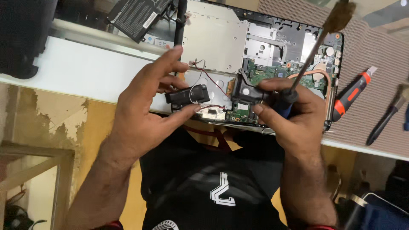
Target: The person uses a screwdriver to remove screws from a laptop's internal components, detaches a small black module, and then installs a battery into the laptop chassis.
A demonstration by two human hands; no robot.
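An opened laptop chassis (215, 40) lies on the white table, its green circuit board (279, 72) and copper heat pipe (313, 74) exposed. My left hand (147, 108) pinches a small black speaker module (187, 94) between thumb and fingers; thin red and white wires (204, 76) run from it. My right hand (292, 121) holds a second black speaker module (245, 91) at the fingertips. The same hand also grips a blue-handled brush (306, 68), whose bristled tip points up to the right.
A black laptop battery (136, 15) rests at the back left. On a ribbed mat (370, 55) to the right lie a red and black screwdriver (351, 93) and a dark tool (385, 119). The table's front edge runs just below the laptop.
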